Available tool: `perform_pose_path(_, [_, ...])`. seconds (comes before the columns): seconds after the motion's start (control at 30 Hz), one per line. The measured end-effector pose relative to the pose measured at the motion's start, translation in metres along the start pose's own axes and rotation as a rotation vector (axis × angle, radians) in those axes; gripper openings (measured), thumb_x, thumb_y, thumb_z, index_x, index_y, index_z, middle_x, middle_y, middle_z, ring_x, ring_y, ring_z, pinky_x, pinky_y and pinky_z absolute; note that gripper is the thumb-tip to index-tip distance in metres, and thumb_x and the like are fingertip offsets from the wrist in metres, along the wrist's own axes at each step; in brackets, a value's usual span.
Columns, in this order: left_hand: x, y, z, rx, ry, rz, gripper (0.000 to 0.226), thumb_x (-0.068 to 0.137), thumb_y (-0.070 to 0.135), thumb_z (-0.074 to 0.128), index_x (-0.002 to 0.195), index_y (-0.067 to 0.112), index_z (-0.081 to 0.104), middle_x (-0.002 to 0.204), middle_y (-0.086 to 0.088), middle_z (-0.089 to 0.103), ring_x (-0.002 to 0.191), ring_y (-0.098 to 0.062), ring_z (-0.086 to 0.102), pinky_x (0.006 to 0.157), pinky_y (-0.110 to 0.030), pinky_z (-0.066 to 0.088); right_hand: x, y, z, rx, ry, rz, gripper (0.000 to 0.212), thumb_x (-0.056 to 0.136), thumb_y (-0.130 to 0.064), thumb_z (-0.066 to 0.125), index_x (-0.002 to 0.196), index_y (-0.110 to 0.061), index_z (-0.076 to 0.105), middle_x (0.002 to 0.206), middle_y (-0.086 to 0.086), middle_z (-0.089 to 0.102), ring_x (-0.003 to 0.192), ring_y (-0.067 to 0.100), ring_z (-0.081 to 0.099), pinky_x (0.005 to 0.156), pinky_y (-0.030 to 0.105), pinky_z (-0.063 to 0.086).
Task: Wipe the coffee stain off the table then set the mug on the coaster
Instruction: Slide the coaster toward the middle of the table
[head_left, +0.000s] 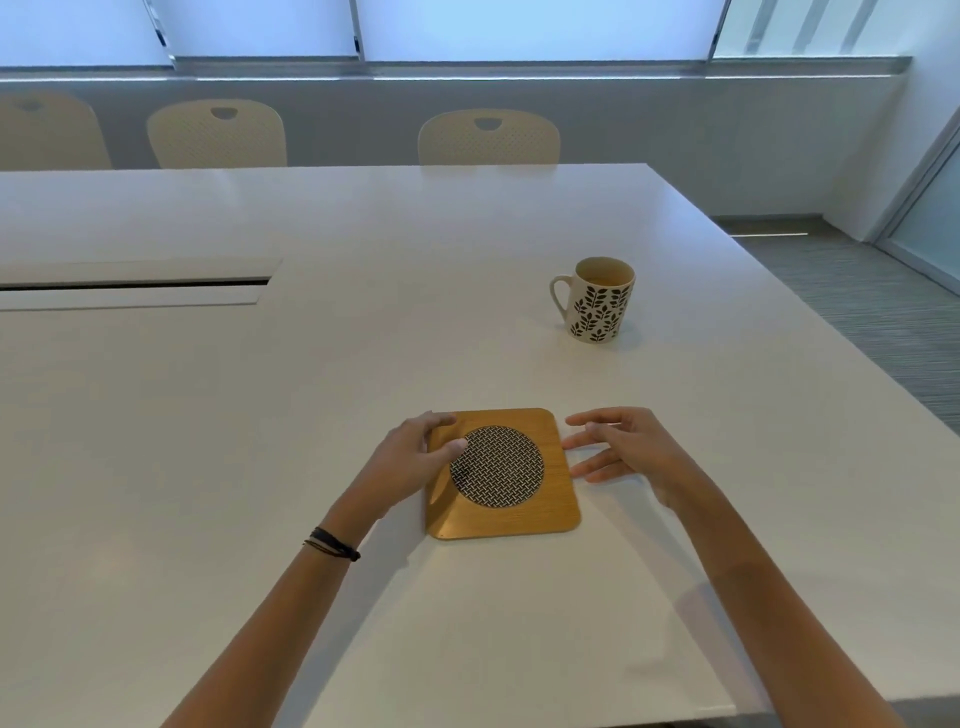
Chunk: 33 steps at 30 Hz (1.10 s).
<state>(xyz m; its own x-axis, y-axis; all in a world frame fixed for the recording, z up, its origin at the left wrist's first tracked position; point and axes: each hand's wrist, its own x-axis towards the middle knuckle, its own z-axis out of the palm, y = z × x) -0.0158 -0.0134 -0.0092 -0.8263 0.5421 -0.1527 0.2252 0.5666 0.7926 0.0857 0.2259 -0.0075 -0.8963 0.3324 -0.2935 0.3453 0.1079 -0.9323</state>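
Left hand (415, 457): curled over the left edge of the coaster (511, 522), thumb laid on the woven disc, so the coaster is gripped.
Right hand (631, 452): held open with fingers spread, the tips at the coaster's right edge; contact cannot be told.
Coaster: laid flat near the near edge of the table (234, 415).
Mug (597, 306): stood upright well beyond the coaster, toward the table's right edge, handle turned left.
Left wrist: dark bands (332, 543) are worn.

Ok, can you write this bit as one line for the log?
left hand: holds coaster edge | right hand: open beside coaster | mug: on table, off coaster | stain: none seen
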Motion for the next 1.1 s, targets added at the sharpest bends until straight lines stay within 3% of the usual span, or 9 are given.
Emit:
perform_pose_path(0.17, [0.004, 0.001, 0.006, 0.096, -0.058, 0.019, 0.051, 0.088, 0.035, 0.06, 0.135, 0.019, 0.048, 0.143, -0.006, 0.046, 0.133, -0.022, 0.041, 0.112, -0.037, 0.03, 0.006, 0.006, -0.013, -0.008, -0.02, 0.017, 0.02, 0.096, -0.011, 0.047, 0.099, -0.015, 0.066, 0.085, 0.006, 0.076, 0.067, 0.028, 0.073, 0.052, 0.029, 0.058])
perform_pose_path(0.27, [0.007, 0.001, 0.007, 0.164, -0.092, 0.021, 0.053, 0.088, 0.039, 0.059, 0.136, 0.022, 0.046, 0.15, -0.008, 0.039, 0.138, -0.022, 0.035, 0.115, -0.04, 0.027, 0.01, 0.007, -0.018, -0.012, -0.06, 0.03, 0.019, 0.096, -0.012, 0.047, 0.101, -0.013, 0.066, 0.085, 0.007, 0.076, 0.067, 0.028, 0.073, 0.053, 0.028, 0.058])
perform_pose_path(0.33, [0.01, 0.001, 0.007, 0.204, -0.115, 0.028, 0.054, 0.088, 0.041, 0.058, 0.137, 0.023, 0.044, 0.149, -0.008, 0.04, 0.137, -0.022, 0.036, 0.115, -0.041, 0.028, 0.013, 0.008, -0.02, -0.009, -0.083, 0.036, 0.019, 0.096, -0.012, 0.048, 0.102, -0.012, 0.066, 0.086, 0.009, 0.076, 0.068, 0.028, 0.073, 0.053, 0.028, 0.058])
perform_pose_path(0.4, [0.011, 0.002, 0.006, 0.234, -0.125, 0.042, 0.053, 0.089, 0.041, 0.057, 0.137, 0.024, 0.043, 0.151, -0.006, 0.037, 0.138, -0.021, 0.034, 0.112, -0.032, 0.026, 0.016, 0.008, -0.021, -0.005, -0.101, 0.036, 0.019, 0.096, -0.012, 0.048, 0.103, -0.011, 0.065, 0.086, 0.011, 0.075, 0.068, 0.028, 0.073, 0.054, 0.028, 0.059])
perform_pose_path(0.5, [0.013, 0.002, 0.002, 0.274, -0.147, 0.055, 0.051, 0.089, 0.043, 0.056, 0.136, 0.026, 0.044, 0.146, -0.002, 0.043, 0.134, -0.019, 0.037, 0.094, -0.023, 0.027, 0.022, 0.006, -0.024, -0.013, -0.141, 0.042, 0.018, 0.096, -0.012, 0.048, 0.103, -0.011, 0.065, 0.086, 0.013, 0.075, 0.07, 0.028, 0.073, 0.055, 0.029, 0.059])
perform_pose_path(0.63, [0.023, 0.011, -0.006, 0.42, -0.153, 0.064, 0.046, 0.091, 0.044, 0.051, 0.132, 0.023, 0.049, 0.133, -0.001, 0.054, 0.122, -0.018, 0.047, 0.089, -0.026, 0.033, 0.034, 0.001, -0.034, -0.087, -0.185, 0.04, 0.019, 0.096, -0.012, 0.048, 0.098, -0.009, 0.066, 0.086, 0.01, 0.075, 0.071, 0.026, 0.073, 0.054, 0.026, 0.058])
perform_pose_path(0.87, [0.068, 0.034, 0.002, 0.536, -0.199, 0.095, 0.045, 0.092, 0.046, 0.047, 0.129, 0.021, 0.05, 0.135, -0.001, 0.055, 0.122, -0.018, 0.051, 0.097, -0.034, 0.04, 0.066, 0.003, -0.053, -0.081, -0.039, -0.018, 0.016, 0.093, -0.006, 0.052, 0.089, -0.009, 0.067, 0.085, 0.009, 0.073, 0.067, 0.016, 0.071, 0.054, 0.024, 0.057])
perform_pose_path(1.1, [0.124, 0.06, 0.024, 0.287, -0.326, 0.107, 0.056, 0.092, 0.035, 0.054, 0.14, 0.012, 0.038, 0.146, -0.007, 0.042, 0.13, -0.019, 0.045, 0.109, -0.034, 0.034, 0.103, 0.002, -0.068, 0.042, 0.133, -0.037, 0.021, 0.089, -0.001, 0.056, 0.108, -0.009, 0.061, 0.101, 0.012, 0.062, 0.084, 0.016, 0.062, 0.058, 0.018, 0.057])
